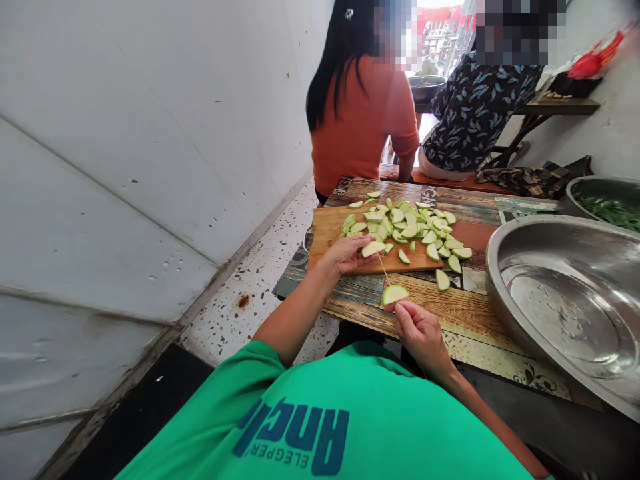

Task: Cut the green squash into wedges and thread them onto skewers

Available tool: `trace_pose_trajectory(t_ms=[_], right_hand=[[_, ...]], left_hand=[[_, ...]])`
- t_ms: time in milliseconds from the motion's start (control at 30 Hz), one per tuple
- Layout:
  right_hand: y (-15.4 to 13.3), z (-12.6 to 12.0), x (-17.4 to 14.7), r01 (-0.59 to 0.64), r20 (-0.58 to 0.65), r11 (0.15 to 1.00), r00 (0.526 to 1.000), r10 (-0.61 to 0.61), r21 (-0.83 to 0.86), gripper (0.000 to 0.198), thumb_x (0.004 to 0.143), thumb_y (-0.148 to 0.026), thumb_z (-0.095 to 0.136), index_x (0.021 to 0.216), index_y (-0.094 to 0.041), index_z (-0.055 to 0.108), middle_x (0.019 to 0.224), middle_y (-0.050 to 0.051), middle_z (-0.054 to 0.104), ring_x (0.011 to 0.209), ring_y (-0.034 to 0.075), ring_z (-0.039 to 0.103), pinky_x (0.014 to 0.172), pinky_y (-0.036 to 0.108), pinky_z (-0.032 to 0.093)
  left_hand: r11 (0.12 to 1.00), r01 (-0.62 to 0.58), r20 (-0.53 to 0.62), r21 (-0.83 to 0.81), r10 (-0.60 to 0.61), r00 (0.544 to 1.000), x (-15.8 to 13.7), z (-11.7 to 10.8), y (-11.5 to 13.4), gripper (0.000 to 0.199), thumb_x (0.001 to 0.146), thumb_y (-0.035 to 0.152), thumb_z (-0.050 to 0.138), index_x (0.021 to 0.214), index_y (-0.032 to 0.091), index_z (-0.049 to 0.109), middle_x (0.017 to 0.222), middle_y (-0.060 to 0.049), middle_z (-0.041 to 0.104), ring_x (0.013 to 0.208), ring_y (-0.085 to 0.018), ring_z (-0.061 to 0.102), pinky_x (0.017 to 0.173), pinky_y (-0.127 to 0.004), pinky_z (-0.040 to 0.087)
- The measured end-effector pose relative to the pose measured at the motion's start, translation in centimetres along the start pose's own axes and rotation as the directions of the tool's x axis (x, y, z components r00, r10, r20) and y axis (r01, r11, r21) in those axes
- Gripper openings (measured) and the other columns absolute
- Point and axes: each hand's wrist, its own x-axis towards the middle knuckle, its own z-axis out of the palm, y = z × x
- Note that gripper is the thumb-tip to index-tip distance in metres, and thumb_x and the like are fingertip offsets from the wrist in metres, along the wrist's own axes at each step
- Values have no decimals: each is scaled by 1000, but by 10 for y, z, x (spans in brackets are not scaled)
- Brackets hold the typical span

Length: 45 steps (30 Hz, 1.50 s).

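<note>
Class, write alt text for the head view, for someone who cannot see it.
A person's left hand holds a pale, green-rimmed vegetable slice; a thin wooden skewer runs from it to another slice at the right hand. More slices lie heaped on a brown wooden cutting board, left of a large silver metal basin.

On the table [440, 310] before you, a cutting board [327, 233] lies to the left, slices [410, 231] spread over it and a few off its right edge. Your left hand [347, 255], at the board's near edge, holds one slice [373, 249]; your right hand [420, 327], nearer you, has a second slice [395, 295], a stick [383, 268] between the two. A basin [507, 303] stands at right, a pot [570, 200] of greens [615, 210] behind it. Beyond the table, two people [353, 127] are side by side; a wall [150, 167] runs along your left.
</note>
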Motion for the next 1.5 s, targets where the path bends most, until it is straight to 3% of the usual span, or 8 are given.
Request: trace_pose_trajectory(t_ms=[367,633,1000,1300,1500], right_hand=[[1,-1,-3,-5,-4,1000,1000,5,-19,39,86,-50,48,84,-15,67,44,-6,39,38,11,39,40,24,31],[1,-2,-2,-4,-13,998,1000,3,-56,39,86,-48,47,84,-15,67,43,-5,41,38,11,40,40,24,32],[-5,-2,-4,-25,1,999,1000,25,-21,43,86,-50,48,88,-11,67,45,-5,40,38,11,40,40,23,31],[-2,-2,-4,-21,18,1000,1000,21,-14,42,88,-49,47,89,-11,66,46,-6,39,39,10,39,40,23,30],[-3,-1,-3,-7,10,999,1000,8,-39,41,87,-48,47,87,-12,67,45,-6,39,39,10,39,41,23,31]], left_hand=[[1000,-10,-31,-18,9,999,-6,11,3,15,88,6,50,86,8,65,78,-8,71,71,-15,70,69,-25,60],[999,-32,-8,15,32,999,-3,7,2,16,88,7,51,92,7,66,83,-11,71,82,-18,70,81,-33,59],[999,-33,-3,15,33,999,-6,10,5,16,88,5,50,94,6,65,79,-11,72,74,-17,71,75,-29,59],[999,-43,-11,8,44,999,-7,10,7,17,88,5,51,97,9,65,82,-10,72,82,-18,70,84,-35,58],[999,-34,-11,8,34,999,-8,10,6,18,88,6,50,97,8,66,79,-9,71,75,-15,70,81,-32,59]])
